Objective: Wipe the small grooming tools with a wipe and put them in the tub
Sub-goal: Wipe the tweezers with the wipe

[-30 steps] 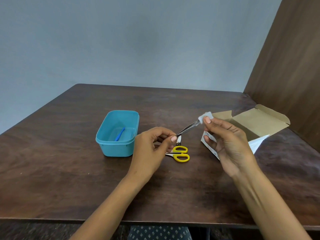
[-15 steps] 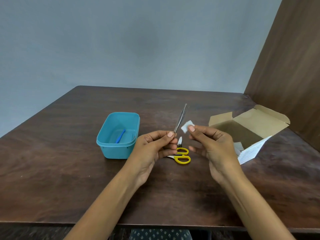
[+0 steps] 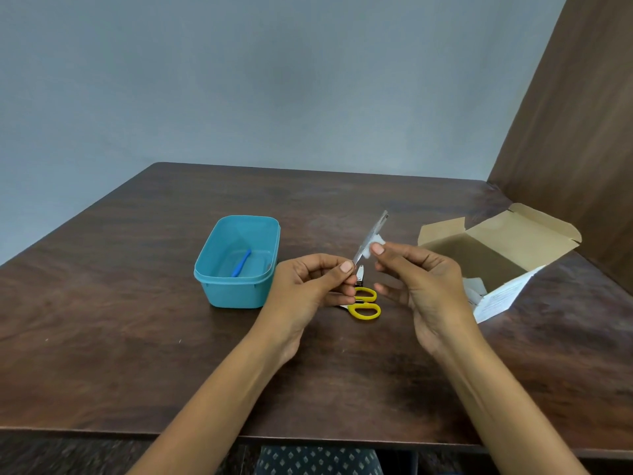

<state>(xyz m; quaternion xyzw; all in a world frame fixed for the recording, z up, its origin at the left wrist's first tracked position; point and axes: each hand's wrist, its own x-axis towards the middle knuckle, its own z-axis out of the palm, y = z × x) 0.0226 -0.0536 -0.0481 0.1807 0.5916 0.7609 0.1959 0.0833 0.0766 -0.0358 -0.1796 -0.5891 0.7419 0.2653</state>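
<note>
On a dark wooden worktop, a teal tub sits left of centre with a blue tool lying inside. Yellow-handled scissors and a nail clipper lie just behind the hands, partly hidden by the fingers. An open cardboard box stands toward the right edge, white packets at its mouth.

Both forearms reach in from the near edge. The left hand pinches the lower end of metal tweezers, held above the worktop and tilted up toward the far edge. The right hand presses a small white wipe between thumb and forefinger against the tweezers' shaft.

Half a second ago the wipe sat beside the tweezers; a second ago they angled toward the box.
</note>
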